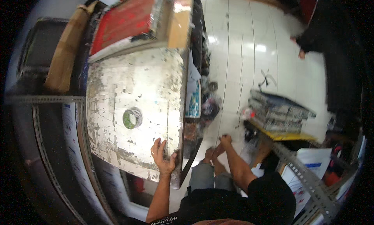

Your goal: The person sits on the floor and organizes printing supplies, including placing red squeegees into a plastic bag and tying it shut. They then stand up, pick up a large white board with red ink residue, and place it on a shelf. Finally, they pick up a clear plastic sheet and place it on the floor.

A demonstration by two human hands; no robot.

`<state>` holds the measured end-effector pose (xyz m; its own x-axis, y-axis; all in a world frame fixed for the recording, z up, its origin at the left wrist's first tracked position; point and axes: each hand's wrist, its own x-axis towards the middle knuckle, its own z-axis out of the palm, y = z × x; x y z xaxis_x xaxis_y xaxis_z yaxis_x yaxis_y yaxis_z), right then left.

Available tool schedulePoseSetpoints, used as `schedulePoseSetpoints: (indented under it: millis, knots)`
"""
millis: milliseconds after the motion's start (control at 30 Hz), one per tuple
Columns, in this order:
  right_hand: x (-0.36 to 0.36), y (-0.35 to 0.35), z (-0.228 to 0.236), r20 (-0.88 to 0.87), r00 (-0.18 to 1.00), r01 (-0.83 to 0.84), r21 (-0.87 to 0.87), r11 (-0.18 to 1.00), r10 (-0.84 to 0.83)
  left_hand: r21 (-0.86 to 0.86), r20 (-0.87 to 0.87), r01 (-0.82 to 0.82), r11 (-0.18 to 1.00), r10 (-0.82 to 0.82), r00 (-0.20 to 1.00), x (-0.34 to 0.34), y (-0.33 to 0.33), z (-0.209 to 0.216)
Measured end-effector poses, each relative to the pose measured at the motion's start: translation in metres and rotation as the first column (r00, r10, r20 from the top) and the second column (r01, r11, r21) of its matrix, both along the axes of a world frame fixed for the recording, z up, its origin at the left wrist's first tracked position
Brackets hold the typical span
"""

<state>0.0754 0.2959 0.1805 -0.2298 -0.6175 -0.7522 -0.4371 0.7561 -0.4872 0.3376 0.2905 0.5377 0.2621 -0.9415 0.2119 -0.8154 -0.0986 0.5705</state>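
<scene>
My left hand (163, 158) is over the near right part of a worn, paint-stained white tabletop (113, 81), its fingers spread and nothing in them. I cannot tell whether the fingertips touch the surface. Beyond that hand, a roll of tape (133, 118), greenish on one side, rests on the tabletop, apart from my fingers. My right hand (224, 140) hangs in the air to the right of the table, above the floor and near my bare feet. Its fingers are curled; whatever they may hold is too small to make out.
A red printing screen frame (124, 20) lies at the table's far end. Several stacked frames (278, 112) stand to the right on a metal rack (290, 157). Bags and bundles (210, 106) lie beside the table's right edge. Another person (335, 49) is at the far right.
</scene>
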Motion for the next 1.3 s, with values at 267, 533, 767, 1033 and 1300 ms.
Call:
schedulePoseSetpoints:
  millis: [267, 533, 767, 1033, 1300]
  knots:
    - [-0.084, -0.073, 0.132, -0.044, 0.967, -0.249, 0.056, 0.967, 0.252, 0.003, 0.003, -0.057, 0.998, 0.057, 0.998, 0.0, 0.005, 0.014]
    - [-0.182, -0.18, 0.163, -0.087, 0.936, -0.346, -0.053, 0.937, 0.341, 0.036, 0.015, -0.135, 0.99, 0.135, 0.991, -0.002, 0.001, 0.007]
    - [-0.237, -0.284, 0.182, -0.188, 0.962, -0.22, -0.09, 0.971, 0.2, 0.124, 0.111, -0.279, 0.952, 0.266, 0.958, -0.015, -0.002, 0.021]
    - [-0.272, -0.363, 0.136, 0.04, 0.946, -0.321, -0.009, 0.947, 0.321, 0.093, 0.168, -0.627, 0.773, 0.609, 0.775, -0.047, -0.011, 0.0]
    - [-0.206, -0.545, 0.141, -0.021, 0.411, -0.911, 0.019, 0.411, 0.912, -0.09, 0.134, -0.984, 0.153, 0.981, 0.14, -0.125, -0.046, -0.008]
